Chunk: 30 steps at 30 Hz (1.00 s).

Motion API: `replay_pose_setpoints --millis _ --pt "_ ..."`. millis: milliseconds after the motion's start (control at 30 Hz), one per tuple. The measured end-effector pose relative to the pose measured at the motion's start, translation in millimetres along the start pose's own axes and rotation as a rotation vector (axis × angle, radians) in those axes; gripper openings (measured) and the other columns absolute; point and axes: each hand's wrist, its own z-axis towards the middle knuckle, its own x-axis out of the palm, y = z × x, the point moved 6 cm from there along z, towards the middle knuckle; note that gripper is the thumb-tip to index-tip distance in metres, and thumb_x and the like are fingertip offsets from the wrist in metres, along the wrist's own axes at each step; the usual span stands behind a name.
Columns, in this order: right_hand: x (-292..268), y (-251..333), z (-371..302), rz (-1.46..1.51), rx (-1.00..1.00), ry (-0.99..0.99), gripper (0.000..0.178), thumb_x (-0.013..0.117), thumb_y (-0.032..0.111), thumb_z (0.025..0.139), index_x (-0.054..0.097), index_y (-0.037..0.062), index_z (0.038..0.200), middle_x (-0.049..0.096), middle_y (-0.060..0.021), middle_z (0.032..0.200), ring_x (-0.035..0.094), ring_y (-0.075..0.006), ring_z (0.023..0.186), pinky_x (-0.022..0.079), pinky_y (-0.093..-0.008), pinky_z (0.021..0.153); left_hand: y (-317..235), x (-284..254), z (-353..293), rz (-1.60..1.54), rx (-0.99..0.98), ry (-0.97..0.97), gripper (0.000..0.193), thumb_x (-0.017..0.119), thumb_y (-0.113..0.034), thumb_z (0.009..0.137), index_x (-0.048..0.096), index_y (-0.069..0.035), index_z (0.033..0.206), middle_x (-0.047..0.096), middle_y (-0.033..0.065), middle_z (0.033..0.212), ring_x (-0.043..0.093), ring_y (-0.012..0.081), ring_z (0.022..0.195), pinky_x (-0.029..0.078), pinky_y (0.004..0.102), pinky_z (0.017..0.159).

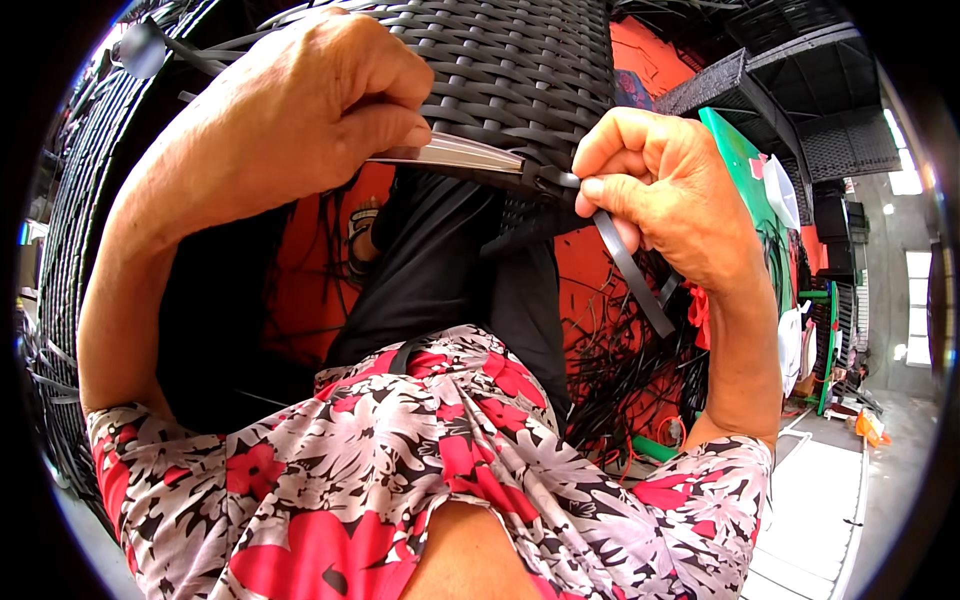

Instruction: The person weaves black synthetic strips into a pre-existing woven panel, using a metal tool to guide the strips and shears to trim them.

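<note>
Floral fabric fills the near edge of the view: a thin blouse printed in red, grey and white blossoms, its short sleeves ending at both bare forearms. Just beyond it hangs dark, smooth cloth, black against an orange-red floor littered with loose black strands, thin and tangled like cut plastic cane.

Farther up, the left hand is closed in a tight grip around a flat metal tool, pale and blade-like, whose tip is pushed in under the woven edge at the middle of the scene. On the right, the right hand pinches shut, thumb against curled forefinger, on a flat dark grey strip; that strip comes out of the weave right at the tool's tip and trails down and to the right, glossy and ribbon-shaped, below the hand.

Behind both hands spreads the black wicker panel, a tight basket weave of flat synthetic bands, curving round the left side and the far top of the view. Far right, a green sheet stands on edge, with white rounded pieces beside it, more dark woven panels stacked beyond, and a pale concrete floor near right.
</note>
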Motion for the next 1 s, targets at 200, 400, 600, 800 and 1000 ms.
replay_pose_setpoints --millis 200,400,600,800,1000 --pt "22 6 0 -0.05 -0.061 0.066 0.01 0.057 -0.005 0.082 0.059 0.0002 0.091 0.064 -0.0055 0.071 0.053 -0.0045 0.049 0.04 -0.0173 0.043 -1 1 1 0.057 -0.008 0.014 0.028 0.066 -0.009 0.083 0.049 0.005 0.066 0.047 0.0107 0.055 0.046 0.0167 0.049 0.037 0.0307 0.05" --pt "10 18 -12 -0.195 -0.117 -0.132 0.012 0.061 0.0 0.084 0.056 -0.0019 0.096 0.066 -0.0071 0.068 0.062 -0.0085 0.064 0.046 -0.0218 0.055 9 4 -2 -0.049 -0.099 0.036 0.027 0.063 -0.006 0.085 0.046 0.006 0.066 0.044 0.0098 0.056 0.044 0.016 0.05 0.038 0.0303 0.051" --pt "13 29 -28 -0.627 -0.536 -0.354 0.013 0.074 0.002 0.075 0.066 -0.0022 0.085 0.065 -0.0083 0.073 0.063 -0.0138 0.065 0.048 -0.0261 0.059 1 0 2 0.001 -0.006 0.044 0.03 0.064 -0.008 0.086 0.046 0.005 0.066 0.039 0.0077 0.055 0.038 0.0144 0.05 0.034 0.0307 0.05" --pt "10 23 -27 -0.608 -0.502 -0.316 0.011 0.071 0.001 0.075 0.066 -0.0036 0.084 0.061 -0.0091 0.073 0.059 -0.0185 0.066 0.044 -0.0285 0.059 0 2 2 -0.047 -0.024 0.061 0.029 0.064 -0.01 0.086 0.049 0.005 0.066 0.037 0.0061 0.054 0.036 0.0128 0.05 0.033 0.0302 0.049" --pt "9 21 -17 -0.524 -0.462 -0.205 0.008 0.068 0.0 0.078 0.065 -0.0048 0.084 0.061 -0.0084 0.072 0.058 -0.0166 0.066 0.043 -0.0274 0.061 -2 1 4 0.003 -0.079 0.109 0.028 0.064 -0.011 0.086 0.052 0.005 0.066 0.038 0.0035 0.054 0.035 0.0104 0.05 0.031 0.0291 0.048"
